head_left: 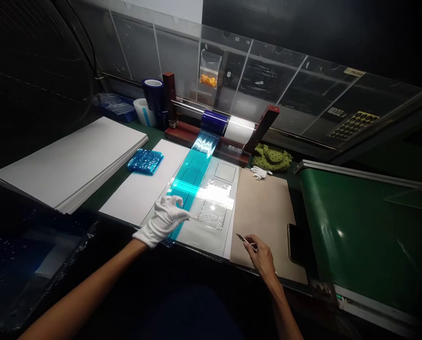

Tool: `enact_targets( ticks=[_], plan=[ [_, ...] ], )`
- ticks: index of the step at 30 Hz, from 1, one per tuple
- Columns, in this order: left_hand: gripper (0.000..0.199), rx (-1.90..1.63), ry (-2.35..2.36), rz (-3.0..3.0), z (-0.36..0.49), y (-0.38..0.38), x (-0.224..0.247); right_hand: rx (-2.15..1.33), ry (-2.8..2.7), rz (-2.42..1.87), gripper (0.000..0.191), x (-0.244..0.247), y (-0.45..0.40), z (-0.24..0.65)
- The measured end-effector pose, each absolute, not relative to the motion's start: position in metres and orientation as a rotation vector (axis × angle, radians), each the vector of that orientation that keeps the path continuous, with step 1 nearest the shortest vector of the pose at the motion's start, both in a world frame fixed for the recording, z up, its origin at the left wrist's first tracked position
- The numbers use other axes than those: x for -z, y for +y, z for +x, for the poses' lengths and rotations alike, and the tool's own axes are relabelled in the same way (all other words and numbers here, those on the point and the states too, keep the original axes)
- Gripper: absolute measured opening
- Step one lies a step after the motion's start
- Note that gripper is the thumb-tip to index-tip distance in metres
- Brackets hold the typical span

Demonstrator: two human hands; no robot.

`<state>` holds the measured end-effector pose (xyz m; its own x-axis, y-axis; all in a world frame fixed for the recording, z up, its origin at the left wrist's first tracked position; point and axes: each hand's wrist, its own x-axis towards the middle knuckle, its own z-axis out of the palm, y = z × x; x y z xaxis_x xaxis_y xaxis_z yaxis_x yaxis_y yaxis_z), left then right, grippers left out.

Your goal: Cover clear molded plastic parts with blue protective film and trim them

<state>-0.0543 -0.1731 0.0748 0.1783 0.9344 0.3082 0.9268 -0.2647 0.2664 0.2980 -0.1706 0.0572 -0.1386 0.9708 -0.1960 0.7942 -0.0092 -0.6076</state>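
My left hand (164, 219), in a white glove, is over the lower part of a blue film strip (188, 177). Its thumb and finger pinch what looks like the edge of a thin clear film (211, 215), which is wrinkled and shiny. Under the films lies a pale sheet with printed rectangular outlines (225, 172). The blue strip runs down from a dark blue roll (214, 122) on a wooden stand. Bare and closed, my right hand (262, 257) holds a slim craft knife (245, 241), point toward the upper left, above the brown board (264, 212).
White sheets (72, 160) are stacked at left, near a folded blue film bundle (145, 161). A white roll (241, 128) shares the stand. Right of it lie a green dotted cloth (273, 158) and white glove (260, 173). A phone (296, 243) lies beside the green conveyor belt (356, 236).
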Motion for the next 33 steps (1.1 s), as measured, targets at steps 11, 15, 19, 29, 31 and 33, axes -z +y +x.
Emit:
enact_targets(
  ticks=[11, 15, 19, 29, 31, 33],
  plan=[
    [0.051, -0.771, 1.755, 2.612, -0.028, -0.246, -0.043, -0.598, -2.325, -1.762, 0.021, -0.071, -0.147, 0.218],
    [0.058, -0.821, 1.864, 2.707, -0.025, -0.265, -0.039, -0.566, -2.661, -1.660, 0.023, -0.064, -0.135, 0.178],
    [0.054, -0.858, 1.920, 2.739, -0.021, -0.265, -0.039, -0.540, -2.916, -1.593, 0.027, -0.056, -0.125, 0.153],
    [0.051, -0.788, 1.965, 2.762, -0.026, -0.266, -0.049, -0.566, -2.959, -1.595, 0.027, -0.051, -0.116, 0.140],
    [0.048, -0.761, 1.941, 2.769, -0.028, -0.267, -0.054, -0.572, -2.935, -1.625, 0.028, -0.052, -0.117, 0.141],
    [0.047, -0.722, 1.885, 2.776, -0.027, -0.270, -0.059, -0.586, -2.904, -1.657, 0.027, -0.054, -0.118, 0.144]
  ],
)
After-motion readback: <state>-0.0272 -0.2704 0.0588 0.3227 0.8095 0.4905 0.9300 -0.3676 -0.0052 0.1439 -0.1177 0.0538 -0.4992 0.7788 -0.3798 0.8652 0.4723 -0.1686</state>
